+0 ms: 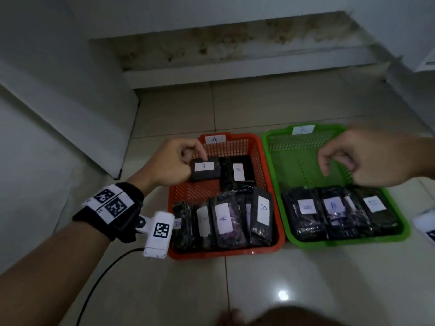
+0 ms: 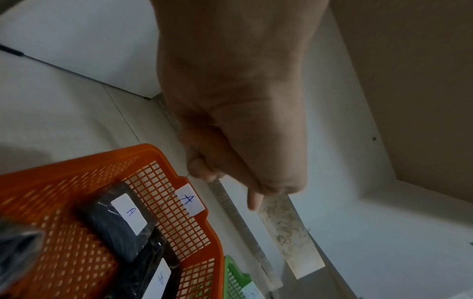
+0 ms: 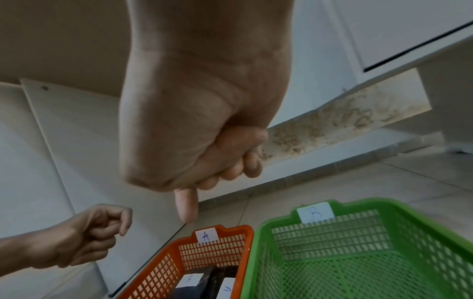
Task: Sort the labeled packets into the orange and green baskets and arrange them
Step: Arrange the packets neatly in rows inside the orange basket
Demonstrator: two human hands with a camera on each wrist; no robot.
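- The orange basket (image 1: pixel 235 252) carries an A tag (image 1: pixel 215 139); the green basket (image 1: pixel 339 243) carries a B tag (image 3: pixel 315 212).
- The orange basket's packets (image 1: pixel 223 220) show handwritten "A" labels. The green row (image 1: pixel 334 210) has labels too blurred to read.
- Your left hand (image 1: pixel 171 163) hovers over the orange basket's far left corner, grip curled together and empty, above a flat packet (image 1: pixel 204 170) marked "A".
- Your right hand (image 1: pixel 367 158) hangs over the green basket, grip curled, empty.

left hand (image 1: pixel 169 164): bare | wrist strap (image 1: pixel 131 192): black, two white square-code tags | camera unit (image 1: pixel 158 234): white, code tag | cable (image 1: pixel 103 274): black
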